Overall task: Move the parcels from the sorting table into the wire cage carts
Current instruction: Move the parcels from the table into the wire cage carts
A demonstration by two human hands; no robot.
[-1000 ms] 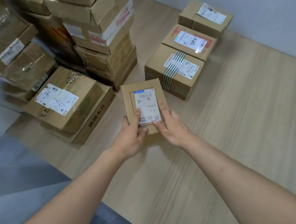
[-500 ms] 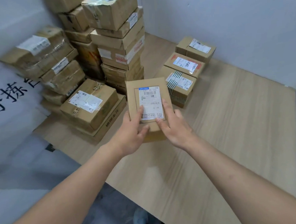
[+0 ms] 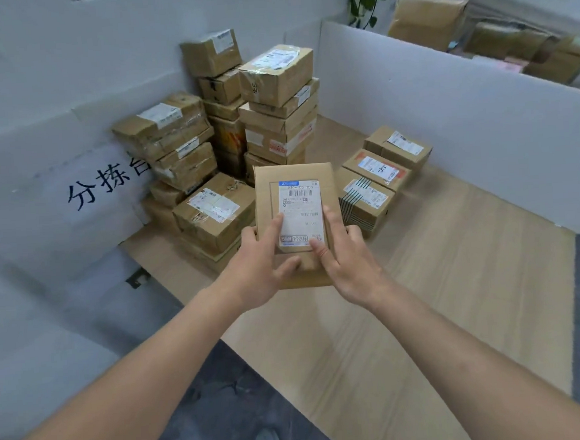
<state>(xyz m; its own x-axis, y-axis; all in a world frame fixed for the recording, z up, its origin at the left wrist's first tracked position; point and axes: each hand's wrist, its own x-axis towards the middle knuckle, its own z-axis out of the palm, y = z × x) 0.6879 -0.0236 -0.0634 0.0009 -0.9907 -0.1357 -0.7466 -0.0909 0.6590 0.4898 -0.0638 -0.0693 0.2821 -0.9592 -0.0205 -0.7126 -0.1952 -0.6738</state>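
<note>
Far left: grey wall panel with a printed paper sign (image 3: 107, 184). Just right of it, stacked parcels (image 3: 169, 139) along the wall, several wrapped in clear tape, and a taller stack (image 3: 279, 107) in the corner of the worktop (image 3: 456, 259).

Centre: we hold one flat parcel (image 3: 292, 176) lifted clear of the worktop, tilted with its label face toward the camera. Left hand (image 3: 256, 272) grips its lower left edge, thumb lying on the shipping label (image 3: 302, 215), fingers curled underneath and out of sight. Right hand (image 3: 345, 264) grips the lower right edge, thumb on the label's bottom corner, fingers wrapped round the side.

Handling, our judgement: corrugated card, stiff, edges crisp, no sagging in the hold, so probably light. Label surface is glossy and may slip under the thumbs; bare card at the side edges gives the surer purchase. One hand across the width looks sufficient for carrying.

Right of centre: a row of three small parcels (image 3: 379, 170) lying flat on the worktop, the nearest banded with dark striped tape. Behind a low white partition (image 3: 445, 106), more boxes (image 3: 425, 21) and a plant.

No wire cage cart in view; we must turn to find one.
</note>
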